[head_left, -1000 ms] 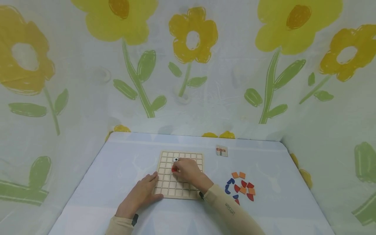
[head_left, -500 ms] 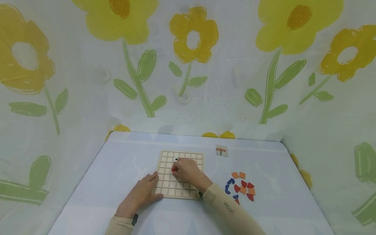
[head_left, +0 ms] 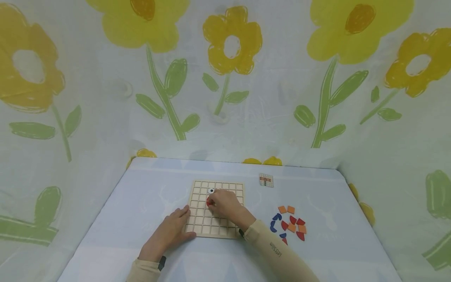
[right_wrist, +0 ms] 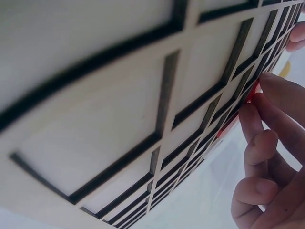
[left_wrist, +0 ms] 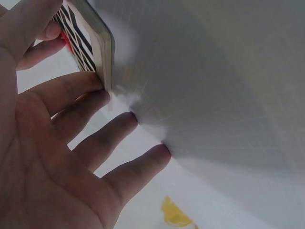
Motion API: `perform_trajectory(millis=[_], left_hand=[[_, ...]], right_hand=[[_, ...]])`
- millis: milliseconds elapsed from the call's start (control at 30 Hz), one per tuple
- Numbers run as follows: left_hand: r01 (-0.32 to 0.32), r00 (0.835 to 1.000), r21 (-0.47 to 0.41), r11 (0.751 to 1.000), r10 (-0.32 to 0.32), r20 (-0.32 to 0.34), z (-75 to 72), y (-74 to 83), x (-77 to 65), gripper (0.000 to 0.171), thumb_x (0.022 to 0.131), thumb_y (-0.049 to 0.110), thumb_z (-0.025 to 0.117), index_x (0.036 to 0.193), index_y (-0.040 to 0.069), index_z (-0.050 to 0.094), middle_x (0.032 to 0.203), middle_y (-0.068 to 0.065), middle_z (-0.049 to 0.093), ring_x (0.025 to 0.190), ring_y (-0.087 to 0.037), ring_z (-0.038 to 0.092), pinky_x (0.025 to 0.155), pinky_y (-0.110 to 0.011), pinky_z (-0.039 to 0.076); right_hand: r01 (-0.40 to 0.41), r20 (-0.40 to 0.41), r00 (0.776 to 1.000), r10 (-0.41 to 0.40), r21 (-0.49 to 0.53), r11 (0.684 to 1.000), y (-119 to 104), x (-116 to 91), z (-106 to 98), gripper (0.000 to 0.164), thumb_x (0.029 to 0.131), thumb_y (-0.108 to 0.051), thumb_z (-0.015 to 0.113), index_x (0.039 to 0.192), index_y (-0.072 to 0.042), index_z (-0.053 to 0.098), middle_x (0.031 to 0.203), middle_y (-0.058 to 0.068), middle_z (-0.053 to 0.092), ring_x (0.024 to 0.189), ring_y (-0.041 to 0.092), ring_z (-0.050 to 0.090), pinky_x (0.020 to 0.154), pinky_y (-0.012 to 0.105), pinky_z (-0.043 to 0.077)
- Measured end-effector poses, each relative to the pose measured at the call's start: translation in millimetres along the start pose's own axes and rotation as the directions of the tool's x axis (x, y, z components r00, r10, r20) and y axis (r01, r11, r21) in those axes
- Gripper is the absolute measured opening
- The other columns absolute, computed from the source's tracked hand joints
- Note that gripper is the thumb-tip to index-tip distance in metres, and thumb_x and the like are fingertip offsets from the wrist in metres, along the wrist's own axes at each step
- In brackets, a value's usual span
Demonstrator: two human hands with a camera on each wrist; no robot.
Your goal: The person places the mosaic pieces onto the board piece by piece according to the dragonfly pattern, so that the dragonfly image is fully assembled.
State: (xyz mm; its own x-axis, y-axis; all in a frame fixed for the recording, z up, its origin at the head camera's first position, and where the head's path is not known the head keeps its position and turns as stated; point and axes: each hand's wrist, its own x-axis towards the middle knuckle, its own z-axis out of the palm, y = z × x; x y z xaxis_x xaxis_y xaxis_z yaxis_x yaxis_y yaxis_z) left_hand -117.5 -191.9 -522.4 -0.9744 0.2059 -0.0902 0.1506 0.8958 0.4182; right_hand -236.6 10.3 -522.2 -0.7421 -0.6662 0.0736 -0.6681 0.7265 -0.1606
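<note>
Right hand (head_left: 226, 204) pinches red piece (head_left: 208, 201) at grid board (head_left: 198, 214); left hand (head_left: 173, 226), fingers extended, touches edge. Sleeve lettering (head_left: 275, 249) partly legible: "Slim".

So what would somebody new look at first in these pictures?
Probably the big yellow flowers on the backdrop behind the table. Next, the right hand pinching a red piece at the wooden grid board, then the red, blue and orange pieces lying right of the board.

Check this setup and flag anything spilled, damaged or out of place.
Nothing stands out: no spill or damage shows. The loose pieces lie scattered to the right of the gridded board, which seems ordinary with work under way.
</note>
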Motion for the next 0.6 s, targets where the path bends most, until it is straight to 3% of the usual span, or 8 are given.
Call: perform_trajectory(millis=[400, 600], left_hand=[[0.011, 1.0, 0.02, 1.0, -0.011, -0.003, -0.4, 1.6, 0.9, 0.085, 0.083, 0.042, 0.083, 0.145, -0.006, 0.05, 0.156, -0.019, 0.043, 0.14, -0.046, 0.041, 0.111, -0.064, 0.038], [0.026, 1.0, 0.023, 0.999, -0.026, 0.009, -0.1, 2.2, 2.1, 0.085, 0.083, 0.042, 0.083, 0.145, -0.005, 0.05, 0.157, -0.017, 0.042, 0.142, -0.045, 0.039, 0.114, -0.061, 0.037]], right_hand=[[-0.01, -0.002, 1.0, 0.01, 0.035, 0.999, 0, -14, -17, 0.007, 0.09, -0.027, 0.078, 0.097, -0.025, 0.081, 0.086, -0.014, 0.066, 0.073, 0.002, 0.056, 0.057, 0.019, 0.048], [-0.049, -0.045, 0.998, 0.052, 0.069, 0.996, 4, -31, -33, 0.014, 0.091, -0.031, 0.078, 0.103, -0.024, 0.08, 0.093, -0.015, 0.07, 0.084, 0.003, 0.064, 0.065, 0.02, 0.053]])
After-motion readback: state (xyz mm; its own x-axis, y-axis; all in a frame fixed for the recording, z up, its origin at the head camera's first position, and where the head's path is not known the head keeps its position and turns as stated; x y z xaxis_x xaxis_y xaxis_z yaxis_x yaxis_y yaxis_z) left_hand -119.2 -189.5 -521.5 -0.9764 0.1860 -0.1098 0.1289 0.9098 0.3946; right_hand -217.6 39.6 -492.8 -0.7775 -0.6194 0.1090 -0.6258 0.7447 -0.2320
